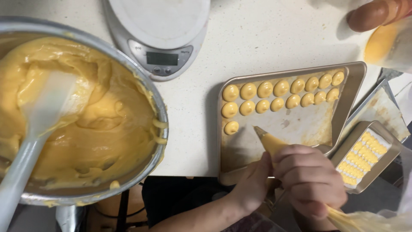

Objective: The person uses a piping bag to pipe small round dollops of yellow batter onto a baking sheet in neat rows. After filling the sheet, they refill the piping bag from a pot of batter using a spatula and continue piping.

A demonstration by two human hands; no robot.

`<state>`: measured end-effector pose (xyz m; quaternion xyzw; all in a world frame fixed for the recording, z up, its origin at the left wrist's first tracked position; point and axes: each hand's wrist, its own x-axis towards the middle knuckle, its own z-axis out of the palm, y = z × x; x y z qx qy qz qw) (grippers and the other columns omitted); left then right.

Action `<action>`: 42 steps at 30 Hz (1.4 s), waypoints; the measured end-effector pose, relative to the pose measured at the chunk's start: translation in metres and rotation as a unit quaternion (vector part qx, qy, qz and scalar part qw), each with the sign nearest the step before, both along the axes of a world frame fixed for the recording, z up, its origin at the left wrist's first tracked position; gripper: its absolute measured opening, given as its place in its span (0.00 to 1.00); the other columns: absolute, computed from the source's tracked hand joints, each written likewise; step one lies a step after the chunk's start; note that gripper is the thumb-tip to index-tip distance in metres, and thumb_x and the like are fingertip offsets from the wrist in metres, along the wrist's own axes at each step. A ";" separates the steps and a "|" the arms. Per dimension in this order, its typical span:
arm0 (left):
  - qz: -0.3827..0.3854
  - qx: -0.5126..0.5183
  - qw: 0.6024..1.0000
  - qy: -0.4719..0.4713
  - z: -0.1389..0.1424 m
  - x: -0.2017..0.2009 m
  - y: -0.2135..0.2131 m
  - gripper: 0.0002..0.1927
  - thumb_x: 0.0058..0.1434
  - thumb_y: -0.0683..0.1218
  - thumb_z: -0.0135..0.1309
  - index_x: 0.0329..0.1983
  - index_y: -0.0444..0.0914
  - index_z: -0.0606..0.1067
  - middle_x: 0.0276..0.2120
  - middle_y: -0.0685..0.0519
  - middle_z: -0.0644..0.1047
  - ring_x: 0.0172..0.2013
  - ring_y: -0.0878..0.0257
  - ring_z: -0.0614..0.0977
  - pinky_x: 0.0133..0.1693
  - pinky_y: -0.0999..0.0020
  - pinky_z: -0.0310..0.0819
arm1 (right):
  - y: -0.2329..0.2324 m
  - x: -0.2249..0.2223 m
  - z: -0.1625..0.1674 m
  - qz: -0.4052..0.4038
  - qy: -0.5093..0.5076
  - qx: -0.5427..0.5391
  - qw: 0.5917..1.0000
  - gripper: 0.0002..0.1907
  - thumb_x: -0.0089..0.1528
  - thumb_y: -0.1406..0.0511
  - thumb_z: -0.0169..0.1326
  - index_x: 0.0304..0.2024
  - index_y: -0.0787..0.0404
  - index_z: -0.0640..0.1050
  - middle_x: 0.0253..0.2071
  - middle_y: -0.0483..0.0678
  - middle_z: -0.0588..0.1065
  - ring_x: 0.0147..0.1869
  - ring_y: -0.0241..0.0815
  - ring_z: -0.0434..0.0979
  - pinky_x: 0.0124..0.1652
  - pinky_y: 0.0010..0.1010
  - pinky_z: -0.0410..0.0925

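Note:
A clear piping bag full of yellow batter points its tip down-left over a metal baking tray. My right hand is wrapped around the bag's body. My left hand steadies it from the left side near the nozzle. On the tray lie two rows of round yellow batter mounds along the far edge. A single mound starts a third row at the left, just left of the nozzle tip.
A large metal bowl of yellow batter with a white spatula fills the left. A white kitchen scale stands behind. Another tray with small piped pieces sits at the right. Another person's hand holds a second bag at top right.

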<state>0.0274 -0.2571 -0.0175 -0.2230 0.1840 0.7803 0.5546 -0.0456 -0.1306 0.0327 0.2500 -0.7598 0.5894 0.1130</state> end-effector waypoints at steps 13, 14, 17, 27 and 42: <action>0.064 0.003 0.998 -0.005 -0.016 0.008 -0.003 0.31 0.80 0.59 0.24 0.48 0.34 0.74 0.43 0.51 0.78 0.49 0.65 0.78 0.56 0.67 0.70 | -0.014 -0.009 -0.012 0.006 -0.027 -0.004 1.000 0.32 0.76 0.54 0.36 0.16 0.57 0.63 0.15 0.40 0.65 0.16 0.39 0.70 0.25 0.36 0.74; 0.063 0.003 0.998 0.007 -0.016 0.008 -0.003 0.31 0.80 0.59 0.24 0.47 0.34 0.74 0.43 0.51 0.78 0.49 0.64 0.78 0.56 0.67 0.70 | -0.013 -0.009 -0.012 0.005 -0.024 -0.004 1.000 0.32 0.76 0.55 0.35 0.16 0.57 0.63 0.15 0.40 0.65 0.16 0.39 0.70 0.25 0.36 0.74; 0.057 0.000 0.998 0.010 -0.013 0.005 -0.004 0.32 0.79 0.60 0.23 0.48 0.34 0.74 0.44 0.51 0.78 0.50 0.64 0.78 0.57 0.67 0.70 | -0.015 -0.007 -0.011 -0.017 -0.027 -0.009 0.999 0.32 0.75 0.55 0.36 0.16 0.57 0.62 0.14 0.40 0.64 0.15 0.38 0.69 0.24 0.35 0.73; 0.061 0.010 0.998 0.011 -0.010 0.003 -0.004 0.33 0.79 0.61 0.23 0.49 0.34 0.74 0.45 0.53 0.77 0.51 0.65 0.77 0.58 0.67 0.70 | -0.016 -0.009 -0.008 -0.021 -0.025 -0.008 0.999 0.32 0.75 0.54 0.36 0.16 0.57 0.63 0.14 0.40 0.65 0.15 0.38 0.69 0.23 0.35 0.73; 0.003 -0.006 1.000 -0.010 -0.007 0.005 0.027 0.31 0.78 0.61 0.26 0.42 0.36 0.75 0.40 0.54 0.78 0.43 0.67 0.76 0.50 0.69 0.70 | 0.016 0.007 -0.001 -0.046 0.017 0.029 0.998 0.32 0.74 0.53 0.37 0.17 0.58 0.66 0.14 0.42 0.68 0.17 0.41 0.74 0.26 0.39 0.77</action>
